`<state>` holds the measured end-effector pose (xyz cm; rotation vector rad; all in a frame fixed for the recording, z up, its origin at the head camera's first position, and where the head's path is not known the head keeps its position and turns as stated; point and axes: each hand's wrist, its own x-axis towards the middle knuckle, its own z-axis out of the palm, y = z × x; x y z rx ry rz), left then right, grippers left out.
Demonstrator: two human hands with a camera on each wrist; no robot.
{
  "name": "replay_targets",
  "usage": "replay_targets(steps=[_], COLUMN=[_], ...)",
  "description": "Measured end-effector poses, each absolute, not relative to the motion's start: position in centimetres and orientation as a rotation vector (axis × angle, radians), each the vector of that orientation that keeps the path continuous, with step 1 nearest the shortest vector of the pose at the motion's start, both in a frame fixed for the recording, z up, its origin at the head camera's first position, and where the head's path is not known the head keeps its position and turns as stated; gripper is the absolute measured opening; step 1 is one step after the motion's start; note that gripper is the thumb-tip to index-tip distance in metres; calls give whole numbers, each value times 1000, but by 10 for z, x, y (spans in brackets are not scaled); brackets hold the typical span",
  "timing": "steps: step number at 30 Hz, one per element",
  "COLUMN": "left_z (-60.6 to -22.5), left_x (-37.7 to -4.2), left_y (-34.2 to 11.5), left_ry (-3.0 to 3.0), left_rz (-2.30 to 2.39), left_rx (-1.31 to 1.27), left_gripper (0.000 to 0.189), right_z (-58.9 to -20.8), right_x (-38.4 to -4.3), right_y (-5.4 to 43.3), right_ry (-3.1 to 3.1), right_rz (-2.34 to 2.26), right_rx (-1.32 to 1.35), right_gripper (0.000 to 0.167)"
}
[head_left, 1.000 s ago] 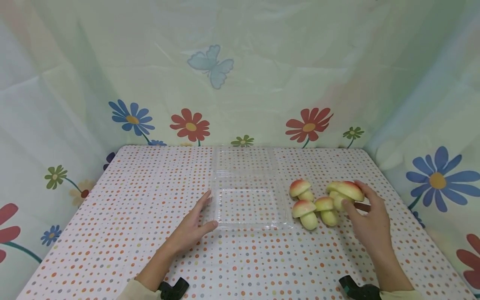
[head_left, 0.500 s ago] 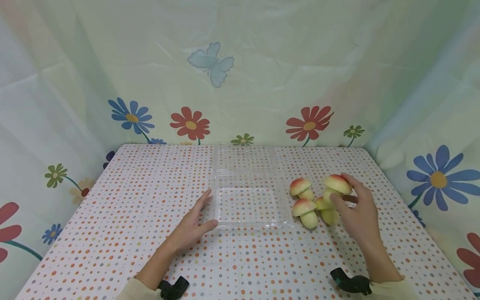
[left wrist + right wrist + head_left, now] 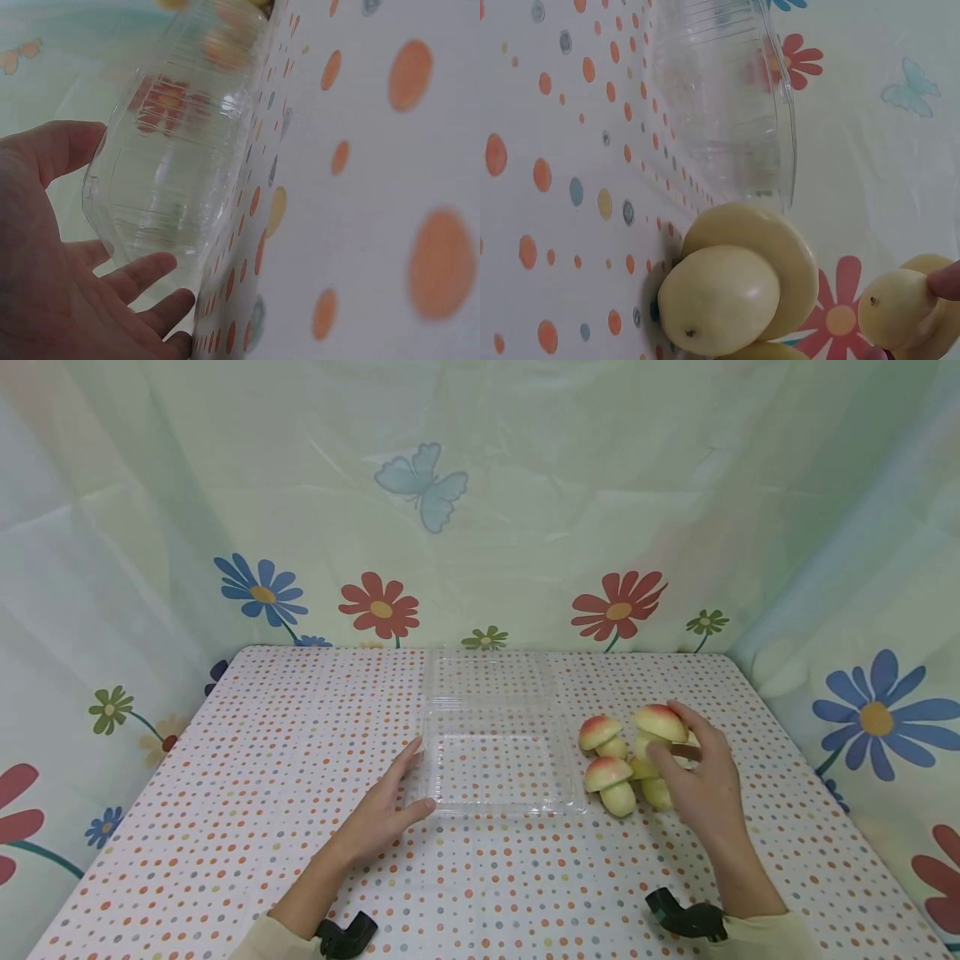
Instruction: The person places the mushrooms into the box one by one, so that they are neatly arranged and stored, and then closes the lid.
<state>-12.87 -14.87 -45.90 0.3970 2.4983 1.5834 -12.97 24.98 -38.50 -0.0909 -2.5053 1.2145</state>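
Left hand (image 3: 378, 818) spread wide, clear container (image 3: 495, 810) just beside it, right hand (image 3: 705, 785) pinching one red-capped mushroom (image 3: 657, 722), three other mushrooms (image 3: 609, 772) near this hand

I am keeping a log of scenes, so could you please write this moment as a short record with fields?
container: clear plastic clamshell, lid open, no mushroom inside
left hand: at the container's left side
right hand: holds one red-topped mushroom above the tablecloth
other mushrooms: at least three, right of the container
backdrop: printed flowers, butterfly
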Motion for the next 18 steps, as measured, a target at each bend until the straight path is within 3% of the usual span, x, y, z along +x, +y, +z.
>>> replay_targets(steps=[18], left_z=[-459], left_x=[-129], left_y=[-148], left_ry=[2499], left_rz=[1586], left_rx=[391], left_gripper=[87], right_z=[-385], right_x=[-139], right_y=[232], right_ry=[-2547], right_rz=[1250], right_rx=[81], right_gripper=[60])
